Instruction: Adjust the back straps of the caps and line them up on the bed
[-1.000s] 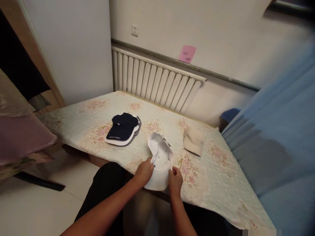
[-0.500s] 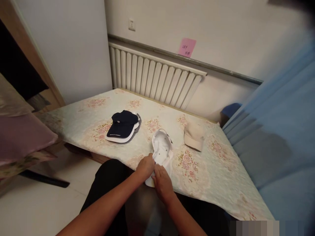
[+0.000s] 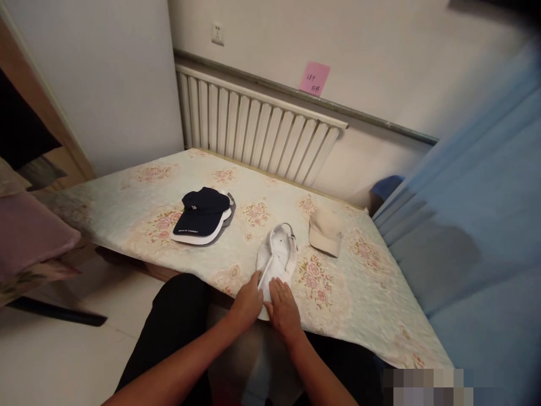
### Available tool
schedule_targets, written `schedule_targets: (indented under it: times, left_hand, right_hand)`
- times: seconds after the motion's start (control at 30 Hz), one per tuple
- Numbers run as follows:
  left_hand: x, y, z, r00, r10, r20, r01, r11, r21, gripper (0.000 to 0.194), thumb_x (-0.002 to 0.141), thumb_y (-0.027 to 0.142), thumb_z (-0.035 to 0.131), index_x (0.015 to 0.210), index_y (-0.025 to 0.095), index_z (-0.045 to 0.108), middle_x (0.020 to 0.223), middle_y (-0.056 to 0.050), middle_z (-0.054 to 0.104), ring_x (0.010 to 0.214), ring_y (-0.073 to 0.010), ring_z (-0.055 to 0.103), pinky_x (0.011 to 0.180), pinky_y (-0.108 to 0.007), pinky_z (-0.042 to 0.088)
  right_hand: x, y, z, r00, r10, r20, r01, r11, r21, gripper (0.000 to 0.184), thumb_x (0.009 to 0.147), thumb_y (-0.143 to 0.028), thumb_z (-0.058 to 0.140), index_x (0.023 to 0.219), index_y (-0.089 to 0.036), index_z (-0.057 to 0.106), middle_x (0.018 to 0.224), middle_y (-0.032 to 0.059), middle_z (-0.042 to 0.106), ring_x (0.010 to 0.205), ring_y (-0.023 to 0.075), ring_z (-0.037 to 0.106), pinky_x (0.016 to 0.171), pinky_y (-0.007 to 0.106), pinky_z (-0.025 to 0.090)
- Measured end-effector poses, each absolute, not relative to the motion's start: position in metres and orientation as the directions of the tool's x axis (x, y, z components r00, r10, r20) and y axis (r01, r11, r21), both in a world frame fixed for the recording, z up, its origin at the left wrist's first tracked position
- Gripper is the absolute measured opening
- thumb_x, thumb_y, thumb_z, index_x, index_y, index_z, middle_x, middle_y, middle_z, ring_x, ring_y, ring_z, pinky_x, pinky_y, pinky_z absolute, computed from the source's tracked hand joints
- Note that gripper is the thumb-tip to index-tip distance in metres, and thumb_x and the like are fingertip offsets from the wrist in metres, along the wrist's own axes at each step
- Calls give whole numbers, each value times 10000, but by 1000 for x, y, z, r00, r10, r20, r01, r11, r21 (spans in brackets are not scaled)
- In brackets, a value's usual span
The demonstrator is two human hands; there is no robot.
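Observation:
A white baseball cap (image 3: 276, 259) lies inside-up at the near edge of the bed, its brim toward me and its strap end away. The fingers of my left hand (image 3: 247, 300) are closed on the cap's left side, where the fabric forms a raised fold. My right hand (image 3: 285, 310) lies with fingers stretched out flat on the inside of the cap, near the brim. Both hands hide most of the brim. To the left sits a stack of caps, a navy cap (image 3: 203, 210) on top of a white and a grey one. A beige cap (image 3: 326, 232) rests to the right.
The bed (image 3: 372, 304) has a pale flowered cover. Behind it stand a white radiator (image 3: 257, 127) and a wall with a pink note (image 3: 315, 78). A blue curtain (image 3: 477, 225) hangs at the right. Pink cloth (image 3: 38, 237) hangs at the left.
My right hand has moved left from the cap's right edge and now presses flat inside it. The cap's left side is folded up and inward. The view has shifted slightly.

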State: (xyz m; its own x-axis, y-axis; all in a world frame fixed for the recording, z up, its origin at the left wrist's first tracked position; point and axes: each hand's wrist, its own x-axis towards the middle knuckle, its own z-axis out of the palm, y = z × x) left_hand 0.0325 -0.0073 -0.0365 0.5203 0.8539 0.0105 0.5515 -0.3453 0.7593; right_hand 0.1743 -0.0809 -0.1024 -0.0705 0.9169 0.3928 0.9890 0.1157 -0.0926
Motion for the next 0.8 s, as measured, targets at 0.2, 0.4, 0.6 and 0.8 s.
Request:
schedule_targets:
  times: [0.2, 0.4, 0.6, 0.8]
  left_hand:
    - [18, -10, -56, 653, 732, 193, 231, -435, 870, 476, 821, 124, 337, 1273, 114, 485, 1208, -114, 615, 1108, -177, 576, 995, -300, 412]
    - [15, 19, -23, 746, 564, 353, 152, -661, 735, 564, 777, 107, 390, 1335, 157, 447, 1319, -80, 547, 1203, -183, 506, 1056, -341, 362]
    - [6, 56, 6, 839, 511, 187, 231, -646, 728, 388, 843, 178, 389, 1163, 212, 604, 1055, -34, 688, 948, -170, 626, 845, -247, 456]
    - [-5, 73, 1, 774, 619, 135, 350, -596, 723, 320, 801, 195, 426, 1015, 196, 664, 882, -24, 689, 815, -176, 616, 756, -242, 436]
  right_hand:
    - [169, -82, -98, -24, 900, 436, 988, 87, -124, 540, 889, -277, 481, 1374, -73, 364, 1400, 172, 443, 1368, 281, 283, 1092, 511, 313]
    - [160, -72, -71, 143, 862, 487, 975, -39, -217, 561, 895, -287, 460, 1399, -81, 324, 1428, 193, 393, 1366, 285, 282, 1100, 532, 278]
    - [143, -66, -83, 143, 886, 441, 965, -27, -259, 541, 889, -273, 477, 1367, -47, 367, 1388, 208, 441, 1340, 297, 331, 1087, 517, 303]
    - [132, -69, -92, 116, 910, 398, 968, -14, -250, 539, 875, -269, 515, 1354, -58, 389, 1395, 190, 441, 1349, 286, 318, 1099, 499, 295]
